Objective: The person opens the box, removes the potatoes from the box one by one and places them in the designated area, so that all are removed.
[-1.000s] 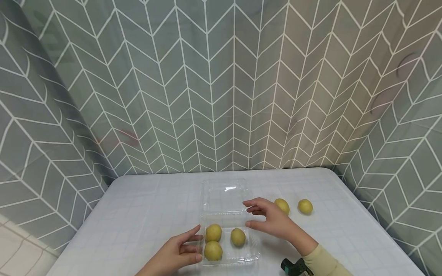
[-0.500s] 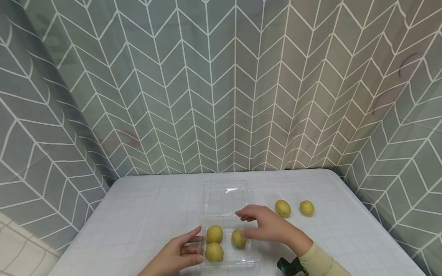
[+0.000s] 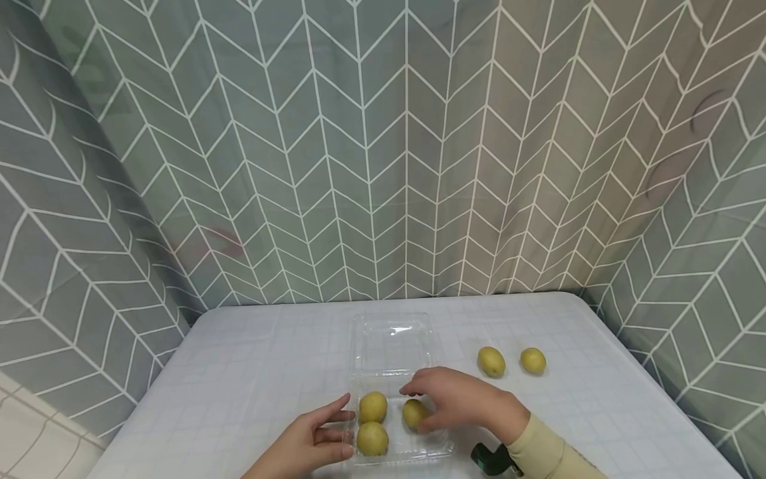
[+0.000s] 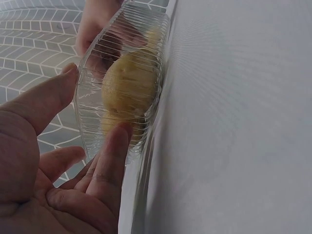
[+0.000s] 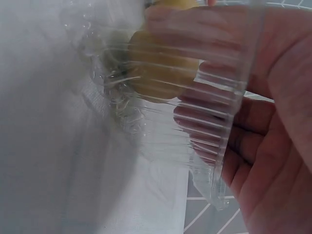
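A clear plastic clamshell box lies open on the table, its lid folded back. Two lemons sit one behind the other along its left side, and a third lemon sits on the right. My left hand rests at the box's left wall, fingers extended; in the left wrist view its fingertips touch the ribbed plastic. My right hand reaches into the box with thumb and fingers curled round the right lemon. Through the wall, the right wrist view shows that lemon beside the thumb.
Two more lemons, one nearer and one farther right, lie on the white-covered table right of the lid. A patterned curtain encloses the table's back and sides. A dark device is by the right wrist.
My right hand has moved left and down from beside the box onto the right lemon, its fingers lowering around it. My left hand has stayed at the box's left wall.
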### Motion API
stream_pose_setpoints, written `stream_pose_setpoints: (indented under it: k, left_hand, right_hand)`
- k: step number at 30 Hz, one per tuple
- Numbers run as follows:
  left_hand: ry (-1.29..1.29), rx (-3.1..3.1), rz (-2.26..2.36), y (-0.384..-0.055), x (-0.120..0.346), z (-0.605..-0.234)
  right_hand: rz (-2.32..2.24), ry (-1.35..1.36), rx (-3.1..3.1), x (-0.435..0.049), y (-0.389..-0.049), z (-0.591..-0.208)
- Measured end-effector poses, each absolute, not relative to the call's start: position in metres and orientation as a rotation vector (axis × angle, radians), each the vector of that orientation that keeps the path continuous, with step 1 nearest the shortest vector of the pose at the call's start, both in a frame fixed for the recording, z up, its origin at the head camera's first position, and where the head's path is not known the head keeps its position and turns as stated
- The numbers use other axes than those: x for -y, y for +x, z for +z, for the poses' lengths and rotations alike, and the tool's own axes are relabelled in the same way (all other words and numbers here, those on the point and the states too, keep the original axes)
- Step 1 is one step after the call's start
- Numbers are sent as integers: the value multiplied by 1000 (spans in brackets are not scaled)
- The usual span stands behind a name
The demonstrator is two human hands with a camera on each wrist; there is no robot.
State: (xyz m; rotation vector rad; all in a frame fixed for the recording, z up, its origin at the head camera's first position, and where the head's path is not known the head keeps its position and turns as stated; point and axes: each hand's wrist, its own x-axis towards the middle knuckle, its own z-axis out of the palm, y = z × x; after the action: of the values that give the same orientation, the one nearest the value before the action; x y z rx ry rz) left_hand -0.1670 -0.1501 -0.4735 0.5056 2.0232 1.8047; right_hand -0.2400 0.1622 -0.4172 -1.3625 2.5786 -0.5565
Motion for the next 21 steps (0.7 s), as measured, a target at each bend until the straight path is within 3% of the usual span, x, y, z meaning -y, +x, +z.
stream_pose_setpoints:
  k: [21]
  left_hand:
    - [527, -2009, 1813, -167, 151, -476]
  right_hand:
    - [-364, -1499, -2657, -142, -236, -428]
